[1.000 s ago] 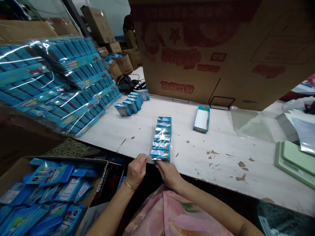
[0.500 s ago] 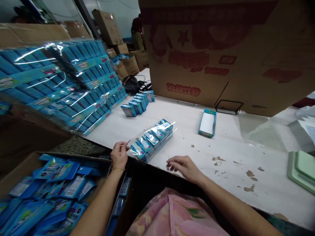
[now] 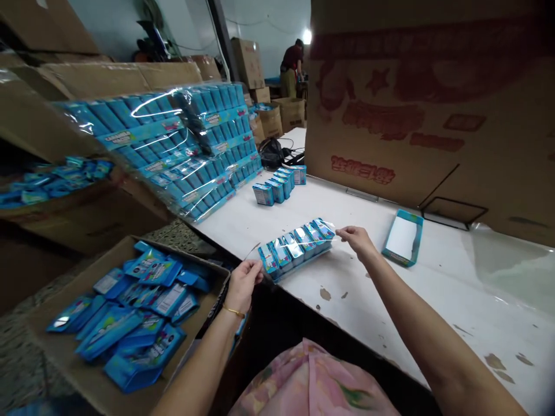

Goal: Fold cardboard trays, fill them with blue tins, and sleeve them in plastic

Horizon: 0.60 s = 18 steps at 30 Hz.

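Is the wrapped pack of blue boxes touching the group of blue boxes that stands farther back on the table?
Apart. The head view shows a bare strip of the white table between the wrapped pack and the standing group.

The left hand (image 3: 245,281), lower and nearer the body, has its thumb and fingers pinched together, a thin gold bangle around its wrist. The right hand (image 3: 354,238) reaches farther out to the right, its thumb and fingertips also closed in a pinch. Both bare forearms come up from the near edge, the right one slanting in from the lower right.
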{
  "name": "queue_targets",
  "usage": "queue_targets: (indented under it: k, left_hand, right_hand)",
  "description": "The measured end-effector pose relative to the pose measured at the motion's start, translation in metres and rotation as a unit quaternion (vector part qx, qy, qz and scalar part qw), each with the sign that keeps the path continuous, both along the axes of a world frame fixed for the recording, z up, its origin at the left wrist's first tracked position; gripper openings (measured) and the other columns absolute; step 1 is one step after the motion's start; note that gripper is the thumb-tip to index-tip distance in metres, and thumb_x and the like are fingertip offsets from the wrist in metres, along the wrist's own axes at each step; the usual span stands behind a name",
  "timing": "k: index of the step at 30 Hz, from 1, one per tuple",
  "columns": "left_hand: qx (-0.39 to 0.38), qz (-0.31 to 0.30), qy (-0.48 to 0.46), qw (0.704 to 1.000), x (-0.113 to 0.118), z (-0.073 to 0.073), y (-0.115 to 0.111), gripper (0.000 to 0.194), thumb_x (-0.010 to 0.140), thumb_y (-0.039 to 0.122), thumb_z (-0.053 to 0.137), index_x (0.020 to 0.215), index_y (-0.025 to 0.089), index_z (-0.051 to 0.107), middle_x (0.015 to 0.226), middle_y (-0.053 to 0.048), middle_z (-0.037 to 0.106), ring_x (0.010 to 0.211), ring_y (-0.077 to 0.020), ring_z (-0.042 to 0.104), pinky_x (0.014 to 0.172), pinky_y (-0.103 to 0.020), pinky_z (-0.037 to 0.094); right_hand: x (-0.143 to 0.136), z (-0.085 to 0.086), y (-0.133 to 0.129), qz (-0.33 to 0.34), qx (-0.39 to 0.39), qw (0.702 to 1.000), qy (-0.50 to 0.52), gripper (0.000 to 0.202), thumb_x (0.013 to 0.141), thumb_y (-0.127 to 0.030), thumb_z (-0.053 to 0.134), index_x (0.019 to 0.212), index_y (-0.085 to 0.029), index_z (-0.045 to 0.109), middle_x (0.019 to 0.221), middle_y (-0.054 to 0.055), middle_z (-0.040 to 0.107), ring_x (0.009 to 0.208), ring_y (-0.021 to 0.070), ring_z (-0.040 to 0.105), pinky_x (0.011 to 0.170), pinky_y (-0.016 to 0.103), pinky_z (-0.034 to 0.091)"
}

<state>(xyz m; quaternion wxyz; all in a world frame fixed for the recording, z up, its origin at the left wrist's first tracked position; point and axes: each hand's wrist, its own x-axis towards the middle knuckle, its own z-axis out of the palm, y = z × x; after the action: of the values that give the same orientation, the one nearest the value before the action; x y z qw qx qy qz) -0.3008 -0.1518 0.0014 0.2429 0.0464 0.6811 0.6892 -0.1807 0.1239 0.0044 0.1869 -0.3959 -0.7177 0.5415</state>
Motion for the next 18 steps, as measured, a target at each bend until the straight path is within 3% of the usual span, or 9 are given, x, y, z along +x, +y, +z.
queue_targets:
  k: [4,7,9,14,18]
  left_hand:
    - [0.024,-0.026,0.032,0.999,-0.018,0.014,0.002,0.031,0.053,0.038,0.069,0.062,0.013,0.055,0.056,0.002,0.057,0.052,-0.0066,0.048,0.051,-0.018,0.036]
    - [0.022,-0.070,0.048,0.996,-0.033,0.016,0.002,0.028,0.053,0.036,0.071,0.062,0.013,0.057,0.058,0.001,0.058,0.055,-0.0072,0.049,0.054,-0.018,0.038]
    - [0.033,-0.092,0.033,0.995,-0.041,0.010,-0.001,0.028,0.055,0.038,0.070,0.064,0.013,0.059,0.065,-0.001,0.060,0.062,-0.0093,0.053,0.059,-0.020,0.040]
    - [0.008,-0.122,-0.131,0.984,-0.045,-0.022,-0.007,0.035,0.058,0.042,0.065,0.077,0.013,0.063,0.076,-0.007,0.065,0.069,-0.0157,0.058,0.065,-0.028,0.046]
    - [-0.071,-0.218,-0.137,0.964,-0.037,-0.037,-0.006,0.026,0.052,0.029,0.067,0.073,0.013,0.064,0.072,-0.006,0.066,0.067,-0.0164,0.059,0.067,-0.029,0.045]
  right_hand:
    - [0.026,0.011,-0.022,0.031,-0.057,0.997,0.048,0.020,0.055,-0.034,0.063,0.058,-0.015,0.057,0.051,-0.003,0.051,0.053,0.0096,0.043,0.056,0.024,0.033]
    - [0.053,0.015,-0.039,0.049,-0.097,0.989,0.098,0.018,0.057,-0.032,0.064,0.060,-0.016,0.058,0.055,-0.003,0.054,0.058,0.0095,0.046,0.062,0.024,0.035]
    - [0.068,0.010,-0.046,0.043,-0.124,0.983,0.127,0.018,0.061,-0.033,0.064,0.065,-0.016,0.060,0.060,-0.002,0.056,0.062,0.0099,0.049,0.066,0.024,0.037]
    - [0.082,-0.021,-0.042,-0.038,-0.231,0.967,0.100,0.027,0.063,-0.038,0.063,0.079,-0.016,0.063,0.075,0.003,0.062,0.066,0.0113,0.054,0.064,0.025,0.041]
    - [0.073,-0.034,-0.041,0.055,-0.262,0.962,0.056,0.027,0.055,-0.030,0.069,0.076,-0.014,0.064,0.069,0.002,0.062,0.060,0.0102,0.053,0.060,0.024,0.040]
